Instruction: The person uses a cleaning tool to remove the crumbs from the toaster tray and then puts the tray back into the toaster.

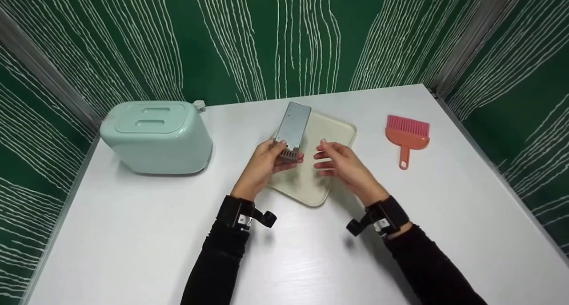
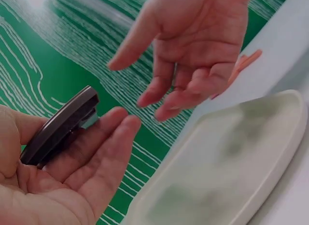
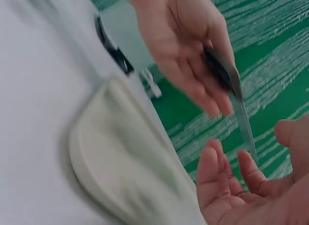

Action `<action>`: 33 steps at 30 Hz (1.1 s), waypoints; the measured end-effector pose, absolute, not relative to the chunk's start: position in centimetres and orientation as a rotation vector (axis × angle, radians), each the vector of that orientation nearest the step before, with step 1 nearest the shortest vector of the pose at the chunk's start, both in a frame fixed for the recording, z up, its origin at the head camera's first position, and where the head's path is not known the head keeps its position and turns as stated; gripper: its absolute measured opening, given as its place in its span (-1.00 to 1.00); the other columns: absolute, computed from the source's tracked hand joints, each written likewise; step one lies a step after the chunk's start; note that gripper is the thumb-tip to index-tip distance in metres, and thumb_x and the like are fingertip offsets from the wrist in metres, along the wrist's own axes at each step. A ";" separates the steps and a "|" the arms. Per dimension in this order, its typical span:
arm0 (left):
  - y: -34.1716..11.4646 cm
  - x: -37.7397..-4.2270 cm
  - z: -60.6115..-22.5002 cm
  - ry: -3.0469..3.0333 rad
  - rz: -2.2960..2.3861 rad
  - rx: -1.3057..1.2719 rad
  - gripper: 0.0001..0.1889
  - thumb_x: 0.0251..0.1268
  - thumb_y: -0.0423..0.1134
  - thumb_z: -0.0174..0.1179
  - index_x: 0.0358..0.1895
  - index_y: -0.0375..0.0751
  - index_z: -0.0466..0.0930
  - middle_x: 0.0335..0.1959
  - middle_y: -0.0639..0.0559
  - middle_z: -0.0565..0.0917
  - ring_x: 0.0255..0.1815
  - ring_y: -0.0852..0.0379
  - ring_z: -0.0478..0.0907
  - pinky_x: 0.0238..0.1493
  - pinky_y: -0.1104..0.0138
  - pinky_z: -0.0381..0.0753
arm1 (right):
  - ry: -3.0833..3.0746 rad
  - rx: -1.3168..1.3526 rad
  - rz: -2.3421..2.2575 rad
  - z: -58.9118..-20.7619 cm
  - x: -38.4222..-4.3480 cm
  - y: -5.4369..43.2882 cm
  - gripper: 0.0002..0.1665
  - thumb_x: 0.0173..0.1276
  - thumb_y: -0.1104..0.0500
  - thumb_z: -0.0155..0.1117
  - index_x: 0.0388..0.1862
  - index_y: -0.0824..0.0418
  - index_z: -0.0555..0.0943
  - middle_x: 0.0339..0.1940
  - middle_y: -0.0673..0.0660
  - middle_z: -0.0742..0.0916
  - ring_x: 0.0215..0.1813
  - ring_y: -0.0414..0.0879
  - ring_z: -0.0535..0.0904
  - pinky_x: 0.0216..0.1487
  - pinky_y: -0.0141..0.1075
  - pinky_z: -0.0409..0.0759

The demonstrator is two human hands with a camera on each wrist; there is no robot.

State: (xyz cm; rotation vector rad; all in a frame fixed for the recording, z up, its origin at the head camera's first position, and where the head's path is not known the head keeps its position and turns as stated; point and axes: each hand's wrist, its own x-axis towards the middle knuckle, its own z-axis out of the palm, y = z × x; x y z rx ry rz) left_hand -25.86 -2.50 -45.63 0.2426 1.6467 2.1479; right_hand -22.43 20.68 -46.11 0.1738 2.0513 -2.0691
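My left hand (image 1: 263, 162) pinches a metal crumb tray (image 1: 294, 122) at its dark end, thumb on top and fingers beneath. The crumb tray is a long flat grey plate with slots near the held end. In the left wrist view, its dark curved handle (image 2: 60, 126) lies between thumb and fingers. It is held above a cream tray (image 1: 318, 194) on the table. To the right, my right hand (image 1: 344, 165) hovers over the cream tray's edge, fingers loosely bent and holding nothing. The right wrist view shows the metal plate edge-on, apart from the right hand.
A mint-green toaster (image 1: 164, 140) stands at the left of the white table (image 1: 146, 234), with a plug (image 1: 199, 105) behind it. An orange hand brush (image 1: 406, 138) with pink bristles lies at the right. Green walls with white lines (image 1: 306, 38) enclose the back and sides.
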 end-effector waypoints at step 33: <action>-7.0 -25.1 -45.6 1.569 2.017 0.222 -0.57 0.76 -0.27 -0.06 0.48 -0.45 0.37 -0.18 -0.37 0.80 -0.21 -0.12 0.88 -0.15 0.22 0.86 | 2.801 0.506 -0.875 -48.0 -24.2 40.5 -0.33 0.62 -0.23 0.09 -0.62 0.10 0.71 -0.61 0.01 0.74 -0.40 0.00 0.48 -0.31 -0.16 0.37</action>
